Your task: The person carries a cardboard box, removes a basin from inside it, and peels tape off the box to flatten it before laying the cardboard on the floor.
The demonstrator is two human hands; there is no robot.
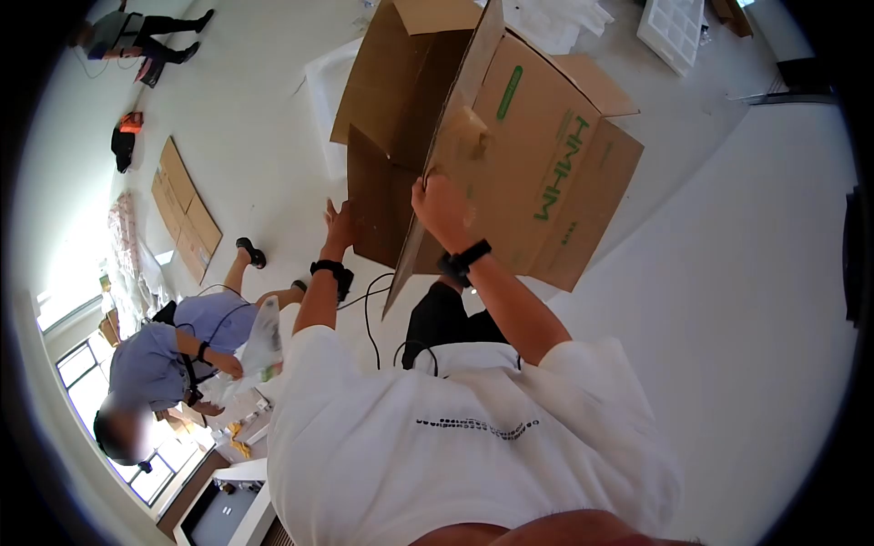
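Note:
A large cardboard box (533, 173) with green lettering is held up in front of me, tilted, its flaps standing open. My right hand (442, 211) is closed on the edge of the box's near flap. At the lower left flap, my left hand (339, 227) grips the cardboard; one finger points up and the others are partly hidden. Both wrists wear black bands. The box's dark interior faces left, and its bottom is out of sight.
White foam (328, 77) lies on the floor behind the box. A white compartment tray (672, 35) is at the upper right. To the left, a person (173, 350) holds a clear plastic bag (264, 341). Flattened cardboard (185, 209) lies beyond, and another person (123, 36) is farther off.

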